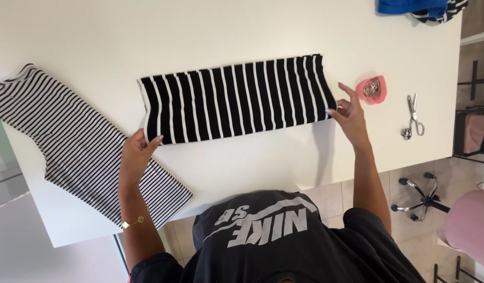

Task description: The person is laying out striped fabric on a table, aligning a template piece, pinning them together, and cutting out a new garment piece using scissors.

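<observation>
A: What do the hands hold?

B: The left hand (136, 157) pinches the near left corner of a folded black cloth with thin white stripes (235, 98); the right hand (349, 116) grips its right edge, fingers partly spread. The cloth is a soft knit, a long rectangle lying flat mid-counter (95, 31).

A: What else lies there?

B: One white garment with fine black stripes (69, 141), draped off the left edge. One pink heart-shaped dish (371, 89) of small metal bits, just right of the right hand. One pair of steel scissors (413, 118). A blue fabric (412, 6) bunched with another striped piece at the far corner
</observation>
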